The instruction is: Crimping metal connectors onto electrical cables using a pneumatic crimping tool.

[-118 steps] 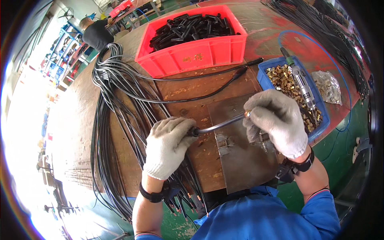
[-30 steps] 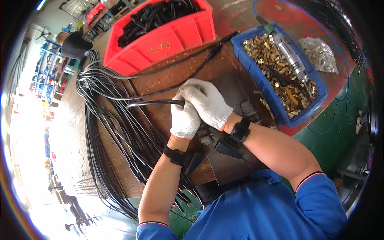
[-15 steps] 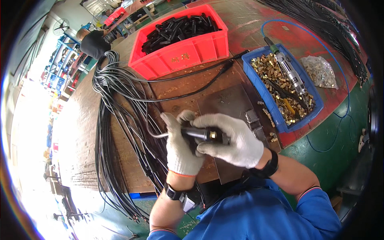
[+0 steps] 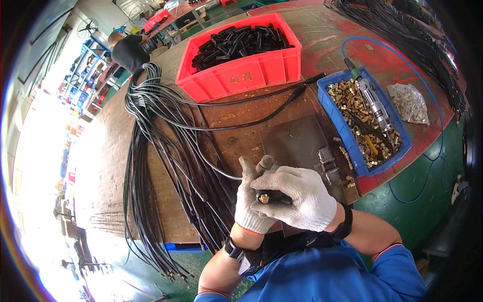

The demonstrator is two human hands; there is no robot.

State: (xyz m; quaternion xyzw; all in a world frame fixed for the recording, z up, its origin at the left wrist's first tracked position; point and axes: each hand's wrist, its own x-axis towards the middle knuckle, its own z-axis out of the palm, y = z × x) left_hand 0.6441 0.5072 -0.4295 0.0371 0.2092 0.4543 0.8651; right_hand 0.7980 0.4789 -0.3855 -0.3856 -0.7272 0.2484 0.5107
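My left hand (image 4: 249, 204), in a white glove with grey fingertips, is closed round a black cable connector (image 4: 276, 196). A brass-coloured metal piece (image 4: 263, 198) shows at the connector's side. My gloved right hand (image 4: 308, 199) grips the same connector from the right, thumb below and fingers over the top. Much of the connector is hidden by both hands. From the left, a thin grey cable (image 4: 221, 171) runs to my left hand. It belongs to a large bundle of black cables (image 4: 151, 126) draped over the table and off its near edge.
At the back stands a red bin (image 4: 261, 78) full of black tubular parts. To the right, a blue bin (image 4: 347, 151) holds brass pieces and a metal air tool (image 4: 371, 100) with a blue hose. Beside it lies a clear bag (image 4: 408, 103). A person (image 4: 130, 53) sits far left.
Both hands have turned the connector, so its long dark body is now mostly covered. They sit slightly lower and further right in view, and the whole scene has shifted right too.
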